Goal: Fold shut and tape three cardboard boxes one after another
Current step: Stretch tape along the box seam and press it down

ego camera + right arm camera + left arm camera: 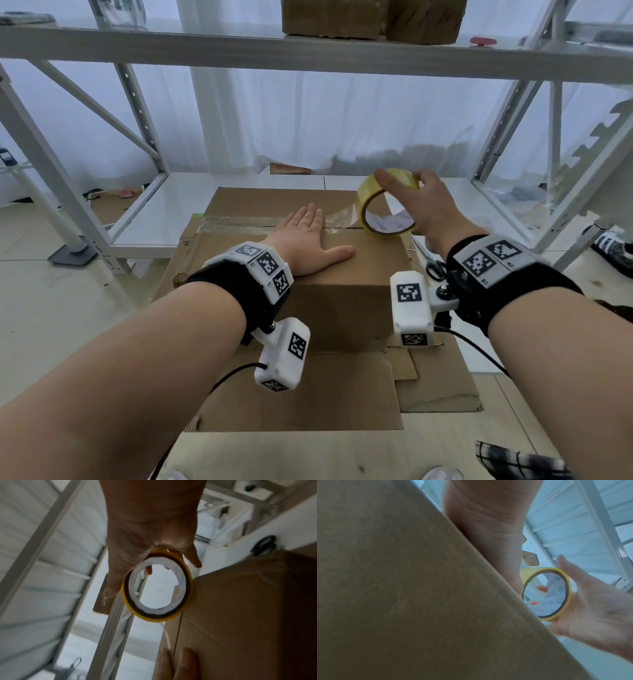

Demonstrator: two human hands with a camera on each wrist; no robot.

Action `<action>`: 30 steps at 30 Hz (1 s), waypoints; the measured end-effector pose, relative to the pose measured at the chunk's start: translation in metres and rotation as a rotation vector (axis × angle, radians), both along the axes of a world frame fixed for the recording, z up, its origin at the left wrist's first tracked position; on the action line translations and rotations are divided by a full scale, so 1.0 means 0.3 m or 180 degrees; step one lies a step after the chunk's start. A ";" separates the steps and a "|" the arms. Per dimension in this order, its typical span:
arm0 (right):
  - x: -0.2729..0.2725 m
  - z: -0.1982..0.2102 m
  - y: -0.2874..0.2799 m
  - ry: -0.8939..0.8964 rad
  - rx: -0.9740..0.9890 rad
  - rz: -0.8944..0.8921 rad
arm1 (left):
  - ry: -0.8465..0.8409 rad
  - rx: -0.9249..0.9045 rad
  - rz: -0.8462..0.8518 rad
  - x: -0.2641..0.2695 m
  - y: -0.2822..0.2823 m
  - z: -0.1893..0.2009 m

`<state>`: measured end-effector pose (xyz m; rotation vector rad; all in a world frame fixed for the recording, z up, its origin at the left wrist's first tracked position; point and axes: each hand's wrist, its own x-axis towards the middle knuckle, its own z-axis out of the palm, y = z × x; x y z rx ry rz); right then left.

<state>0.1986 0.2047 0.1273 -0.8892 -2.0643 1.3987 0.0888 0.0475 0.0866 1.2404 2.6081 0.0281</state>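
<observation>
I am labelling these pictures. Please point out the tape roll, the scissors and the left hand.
tape roll point(368, 200), head view, yellow outer band.
scissors point(435, 268), head view, black handles.
left hand point(305, 241), head view, back of hand.

White metal shelving rack point(144, 113) with cross-braces, sheer white curtain point(308, 116) backlit by daylight behind, pale tiled floor point(41, 308), light wooden tabletop point(308, 455).

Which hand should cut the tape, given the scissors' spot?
Probably right. The scissors lie beside the box, under the right hand, which grips the tape roll. The left hand presses flat on the laid tape.
</observation>
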 end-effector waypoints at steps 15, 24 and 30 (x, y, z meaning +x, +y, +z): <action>-0.132 -0.010 -0.108 0.0072 -0.1327 0.0044 | -0.0006 -0.0110 0.0459 -0.147 -0.160 0.055; -0.209 0.007 -0.155 -0.0146 0.0578 0.0121 | 0.0182 -0.0196 0.1464 -0.286 -0.382 0.024; -0.251 0.059 -0.197 -0.0710 0.1382 0.0703 | 0.0016 -0.0151 0.0598 -0.172 -0.278 0.025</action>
